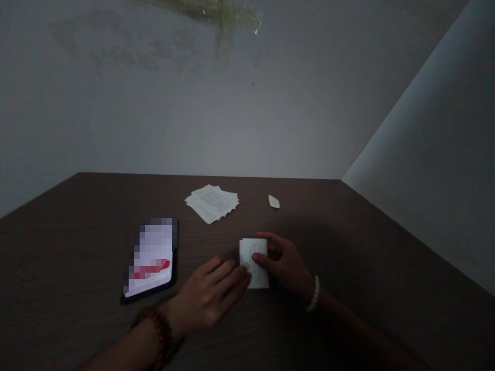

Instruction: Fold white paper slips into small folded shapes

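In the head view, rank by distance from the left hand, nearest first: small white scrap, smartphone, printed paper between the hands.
1. Printed paper: at the fingertips of the left hand.
2. Smartphone: to that hand's left.
3. Small white scrap: farther ahead, to the right.

Seemingly brown beads (164, 330) ring the left wrist (177, 313), pale beads (316, 294) the right wrist (307, 284).

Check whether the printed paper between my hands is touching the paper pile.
Apart. The head view shows a bare strip of brown table separating the near printed paper from the paper pile beyond it.
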The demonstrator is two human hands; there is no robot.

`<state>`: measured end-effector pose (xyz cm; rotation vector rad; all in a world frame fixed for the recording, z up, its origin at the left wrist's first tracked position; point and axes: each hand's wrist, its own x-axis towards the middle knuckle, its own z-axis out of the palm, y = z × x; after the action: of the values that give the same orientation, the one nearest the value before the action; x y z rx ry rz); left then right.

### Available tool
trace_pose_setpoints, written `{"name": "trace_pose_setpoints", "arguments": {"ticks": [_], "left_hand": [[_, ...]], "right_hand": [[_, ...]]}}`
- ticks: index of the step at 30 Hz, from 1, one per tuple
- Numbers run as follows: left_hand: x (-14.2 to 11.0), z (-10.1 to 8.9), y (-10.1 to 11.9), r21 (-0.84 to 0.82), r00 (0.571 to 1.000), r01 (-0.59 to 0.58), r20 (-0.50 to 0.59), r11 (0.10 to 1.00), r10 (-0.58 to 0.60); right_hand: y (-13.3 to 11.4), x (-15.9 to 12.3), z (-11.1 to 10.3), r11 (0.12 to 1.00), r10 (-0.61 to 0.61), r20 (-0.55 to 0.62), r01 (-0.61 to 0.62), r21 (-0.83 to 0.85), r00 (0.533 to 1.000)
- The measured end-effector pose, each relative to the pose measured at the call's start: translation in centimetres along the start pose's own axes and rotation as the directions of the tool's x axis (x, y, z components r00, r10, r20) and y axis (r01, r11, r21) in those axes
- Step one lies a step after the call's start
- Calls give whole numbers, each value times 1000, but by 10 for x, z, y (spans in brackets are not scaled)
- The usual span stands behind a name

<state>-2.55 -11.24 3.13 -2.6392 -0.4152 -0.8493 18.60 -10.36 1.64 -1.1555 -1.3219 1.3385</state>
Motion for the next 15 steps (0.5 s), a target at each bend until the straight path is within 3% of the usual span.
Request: {"name": "trace_pose_setpoints", "arguments": {"ticks": [2,4,5,7,9,11,15], "left_hand": [[-1,1,-1,-101,993,114,-7,988,-116],[-2,4,-3,-238,946,313,-4,919,-324],[-2,5,-4,-303,897,425,14,853,-442],[0,7,-7,-403,753,626,90,668,-651],[2,9,-8,-460,612,750,210,475,-763],[5,10,-7,-516,579,769,315,376,-752],[9,9,-4,-577,572,755,348,311,-743]], "right_hand": [[1,0,-1,1000,-30,4,30,-10,1000],[0,0,-3,999,-40,14,41,-33,999],[-1,0,-3,998,-40,21,41,-40,999],[-3,-1,-3,998,-35,41,36,-43,999],[-5,-2,-2,998,-38,63,41,-44,997],[-7,-4,0,997,-51,74,55,-61,996],[-7,-6,2,988,-90,71,98,-116,993]]}}
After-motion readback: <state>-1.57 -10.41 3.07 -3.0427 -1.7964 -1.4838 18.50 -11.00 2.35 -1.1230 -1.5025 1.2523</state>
